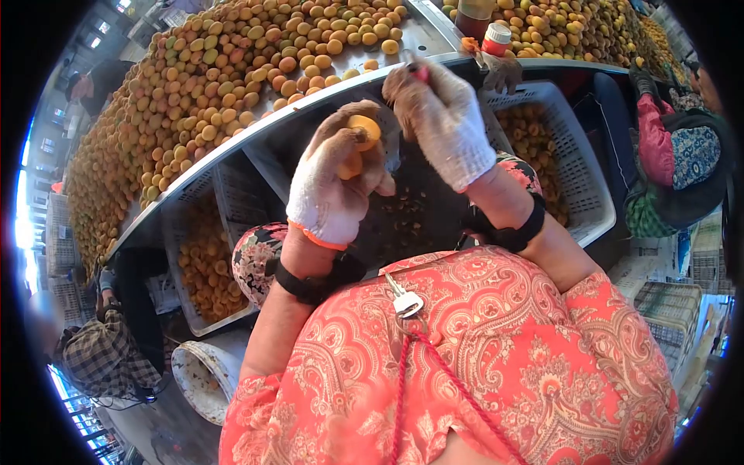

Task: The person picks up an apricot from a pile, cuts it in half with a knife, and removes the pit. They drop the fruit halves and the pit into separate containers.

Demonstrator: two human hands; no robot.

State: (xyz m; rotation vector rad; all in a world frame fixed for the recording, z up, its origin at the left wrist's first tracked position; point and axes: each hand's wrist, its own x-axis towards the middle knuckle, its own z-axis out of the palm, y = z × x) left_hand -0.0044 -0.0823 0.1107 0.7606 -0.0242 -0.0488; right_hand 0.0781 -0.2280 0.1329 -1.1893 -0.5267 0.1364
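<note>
My left hand (333, 174), in a dirty white knit glove, is closed around a cut apricot (363, 133). Its orange flesh shows in two pieces between my fingers and thumb. Beside it, a little higher, my right hand (446, 116) wears a matching stained glove, its fingers curled around a small red-handled tool (421, 74). The working end of that tool is too blurred to make out. Both hands are raised over the gap between my knees, just short of the metal table edge (291, 116).
Whole apricots (232, 58) are heaped on the table. A crate of apricot pieces (209, 263) stands at left, another grey crate (577, 178) at right. A white bucket (205, 380) is lower left. A red jar (496, 39) stands on the table. Co-workers sit on both sides.
</note>
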